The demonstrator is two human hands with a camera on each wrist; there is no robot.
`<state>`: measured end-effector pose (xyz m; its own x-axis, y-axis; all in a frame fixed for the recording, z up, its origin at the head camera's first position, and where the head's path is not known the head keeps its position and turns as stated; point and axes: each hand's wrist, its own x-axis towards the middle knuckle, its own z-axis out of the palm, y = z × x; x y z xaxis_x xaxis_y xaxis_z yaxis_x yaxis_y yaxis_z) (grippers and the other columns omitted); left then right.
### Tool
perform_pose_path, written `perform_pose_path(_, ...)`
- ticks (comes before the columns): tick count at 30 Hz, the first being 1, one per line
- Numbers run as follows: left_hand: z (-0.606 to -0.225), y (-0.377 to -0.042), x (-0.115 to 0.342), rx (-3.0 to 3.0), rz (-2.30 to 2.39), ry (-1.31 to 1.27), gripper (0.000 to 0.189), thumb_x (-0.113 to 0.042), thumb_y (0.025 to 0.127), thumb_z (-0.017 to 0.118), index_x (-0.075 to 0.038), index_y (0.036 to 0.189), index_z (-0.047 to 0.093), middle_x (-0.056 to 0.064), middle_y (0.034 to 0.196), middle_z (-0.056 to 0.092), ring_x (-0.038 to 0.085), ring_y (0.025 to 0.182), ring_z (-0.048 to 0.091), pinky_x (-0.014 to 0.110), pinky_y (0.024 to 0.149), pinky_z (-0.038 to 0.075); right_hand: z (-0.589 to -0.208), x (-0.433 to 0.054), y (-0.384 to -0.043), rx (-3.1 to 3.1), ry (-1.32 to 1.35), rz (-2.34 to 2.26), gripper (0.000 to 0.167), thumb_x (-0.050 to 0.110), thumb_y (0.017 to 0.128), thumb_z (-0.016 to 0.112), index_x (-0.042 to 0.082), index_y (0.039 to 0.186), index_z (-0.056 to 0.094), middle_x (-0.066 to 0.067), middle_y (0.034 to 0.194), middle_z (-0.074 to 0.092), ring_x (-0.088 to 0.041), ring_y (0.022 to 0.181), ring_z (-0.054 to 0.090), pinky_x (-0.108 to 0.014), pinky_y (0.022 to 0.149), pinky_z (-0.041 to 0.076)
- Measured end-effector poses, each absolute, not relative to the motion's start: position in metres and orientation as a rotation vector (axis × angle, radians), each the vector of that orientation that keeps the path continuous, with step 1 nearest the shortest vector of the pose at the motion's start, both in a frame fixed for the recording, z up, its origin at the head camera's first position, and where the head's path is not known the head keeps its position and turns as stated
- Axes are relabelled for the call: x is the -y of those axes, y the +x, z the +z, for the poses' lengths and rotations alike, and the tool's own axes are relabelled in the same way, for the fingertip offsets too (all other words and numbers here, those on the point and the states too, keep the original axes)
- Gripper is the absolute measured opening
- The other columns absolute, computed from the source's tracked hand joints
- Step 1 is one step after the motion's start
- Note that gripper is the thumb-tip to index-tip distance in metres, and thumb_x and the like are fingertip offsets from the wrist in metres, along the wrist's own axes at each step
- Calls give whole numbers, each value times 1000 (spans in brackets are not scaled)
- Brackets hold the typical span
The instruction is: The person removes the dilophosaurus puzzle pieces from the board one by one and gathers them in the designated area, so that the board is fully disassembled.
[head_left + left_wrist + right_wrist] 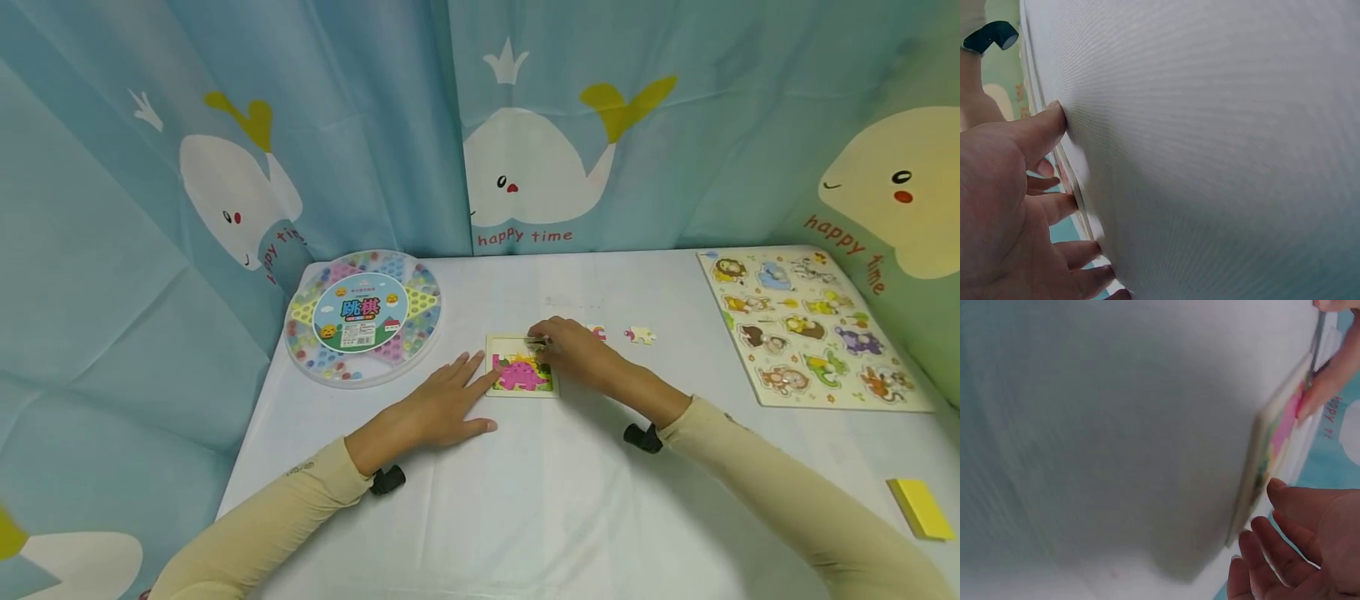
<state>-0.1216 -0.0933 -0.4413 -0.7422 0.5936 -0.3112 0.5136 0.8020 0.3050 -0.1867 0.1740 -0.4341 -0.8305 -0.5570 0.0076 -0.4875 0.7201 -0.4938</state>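
A small framed jigsaw puzzle [522, 379] with a pink dinosaur picture lies on the white table, its upper part showing bare backing. My left hand [448, 404] lies with spread fingers, the index fingertip on the puzzle's left side; in the left wrist view the fingers [1063, 206] look straight. At the puzzle's upper right corner, my right hand [577, 354] pinches a small puzzle piece [536, 341], seen nearly edge-on. The right wrist view shows the right thumb [1297, 500] by the puzzle frame [1250, 462]; the piece is hidden there.
Loose puzzle pieces [640, 335] lie beyond the right hand, one partly covered by it. A round Chinese checkers set [425, 333] sits at the back left. An animal puzzle board [757, 358] lies at the right, with a yellow block [921, 508] nearer. A whale-print curtain [420, 150] stands behind.
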Motion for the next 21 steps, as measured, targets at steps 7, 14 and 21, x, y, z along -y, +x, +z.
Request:
perform_pose_path(7, -442, -122, 93, -2599, 269, 839, 84, -60, 104, 57, -22, 170, 22, 12, 178, 7, 35, 164, 8, 51, 132, 17, -437, -171, -183, -2833, -894, -648, 32, 6, 98, 74, 0, 129, 68, -16, 126, 70, -39, 121, 63, -56, 106, 50)
perform_pose_path(14, -441, -122, 93, -2602, 278, 842, 83, -59, 104, 57, -22, 170, 23, 13, 178, 8, 35, 164, 9, 52, 132, 17, -438, -173, -187, -2832, -870, -636, 34, 7, 98, 75, -1, 130, 67, -18, 124, 67, -38, 120, 60, -56, 102, 51)
perform_pose_path(21, -441, -121, 92, -2597, 279, 826, 84, -59, 103, 58, -23, 170, 23, 12, 178, 7, 35, 165, 8, 51, 132, 16, -438, -176, -188, -2837, -824, -650, 33, 8, 95, 78, 3, 126, 69, -19, 123, 64, -38, 118, 59, -56, 101, 49)
